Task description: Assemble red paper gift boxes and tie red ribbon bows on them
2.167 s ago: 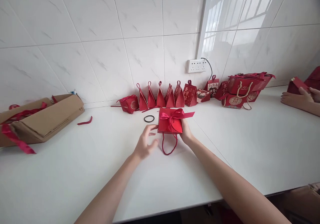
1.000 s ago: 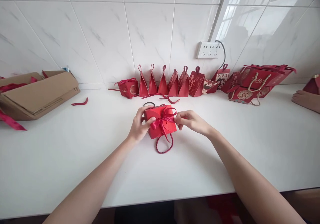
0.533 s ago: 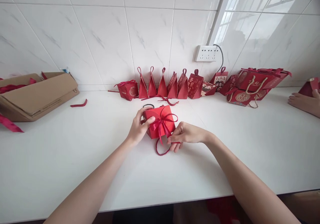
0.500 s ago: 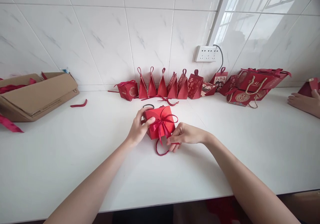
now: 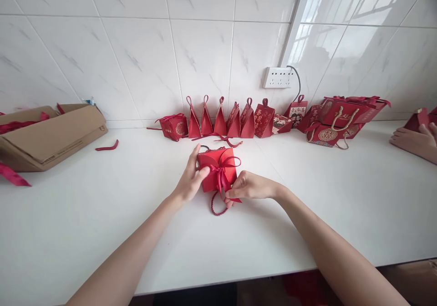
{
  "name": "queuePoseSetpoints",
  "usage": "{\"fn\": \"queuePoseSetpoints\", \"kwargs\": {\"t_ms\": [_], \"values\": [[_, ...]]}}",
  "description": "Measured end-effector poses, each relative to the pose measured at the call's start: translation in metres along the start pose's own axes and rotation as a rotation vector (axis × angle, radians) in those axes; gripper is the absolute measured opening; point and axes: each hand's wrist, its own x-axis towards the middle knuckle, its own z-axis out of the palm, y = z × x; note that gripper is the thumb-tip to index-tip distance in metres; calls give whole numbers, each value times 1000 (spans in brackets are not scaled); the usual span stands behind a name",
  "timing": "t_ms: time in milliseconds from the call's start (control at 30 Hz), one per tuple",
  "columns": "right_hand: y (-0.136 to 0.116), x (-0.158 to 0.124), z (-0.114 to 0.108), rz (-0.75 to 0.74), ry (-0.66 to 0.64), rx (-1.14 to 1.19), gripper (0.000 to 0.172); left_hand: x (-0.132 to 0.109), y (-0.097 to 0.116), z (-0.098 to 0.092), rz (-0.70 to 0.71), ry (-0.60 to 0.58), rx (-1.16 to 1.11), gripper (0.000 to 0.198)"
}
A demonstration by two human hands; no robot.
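A red gift box [image 5: 207,177] lies in front of me on the white table, tied with a crimson ribbon [image 5: 221,174] in a bow. My left hand [image 5: 191,178] is at the box's left side, thumb on the top and fingers along the edge. Between thumb and forefinger, my right hand [image 5: 241,190] pinches a ribbon tail at the near right corner. A twisted dark red cord handle [image 5: 218,212] loops out from the near side of the box.
Several red boxes [image 5: 220,124] stand along the tiled wall, with loose ribbon pieces before them. A cardboard box [image 5: 64,140] holding ribbons is at left. Stacked red gift boxes [image 5: 341,119] sit at right, near another person's hands [image 5: 409,140]. A power socket [image 5: 279,77] is on the wall.
My left fingers have straightened along the box's side. My right hand has shifted slightly left with the ribbon tail, and the bow looks narrower. The view has tilted slightly.
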Motion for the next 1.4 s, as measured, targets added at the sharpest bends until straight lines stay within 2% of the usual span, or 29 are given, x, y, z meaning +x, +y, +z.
{"fn": "queuePoseSetpoints", "kwargs": {"t_ms": [67, 167, 267, 367, 433, 500, 600, 667, 867, 1000, 1033, 1100, 1200, 1233, 1300, 1400], "values": [[-1, 0, 0, -17, -24, 10, 26, 2, 0, -1, -21, -41, 44, 62], [-4, -1, 0, -34, -44, 51, 26, 3, 5, -2, -79, -23, 73, 62], [-6, -2, 1, -47, -36, 69, 29, 1, 11, -1, -130, -28, 31, 78], [-7, -2, 2, -46, -9, 61, 30, -2, 17, 2, -149, -113, -28, 104], [-6, -1, 4, -27, -17, 88, 31, -4, 20, 5, -172, -141, -20, 113], [-6, -1, 6, 15, -45, 130, 31, -5, 24, 10, -183, -87, 12, 103], [-6, 0, 9, 95, -76, 196, 35, -5, 28, 13, -185, 16, 38, 73], [-6, 1, 11, 131, -88, 222, 40, -3, 31, 14, -202, 22, 14, 63], [-8, 3, 17, 162, -114, 233, 48, -3, 34, 14, -237, 29, 17, 64], [-13, -8, 5, 203, -181, 130, 45, -4, 33, 14, -209, 20, 14, 63], [-15, -12, 0, 220, -165, 96, 45, -4, 33, 14, -211, 20, 15, 62], [-16, -19, -11, 218, -1, 47, 47, -4, 33, 14, -225, 21, 27, 61], [-14, -22, -19, 66, 440, -8, 46, -4, 33, 14, -233, 21, 41, 61], [-13, -20, -18, -4, 546, -47, 49, -4, 33, 13, -232, 21, 40, 61], [-9, -14, -14, -135, 640, -143, 52, -4, 33, 13, -233, 23, 34, 61], [-7, -6, -6, -211, 664, -223, 31, -5, 33, 14, -229, 28, 37, 61]]}}
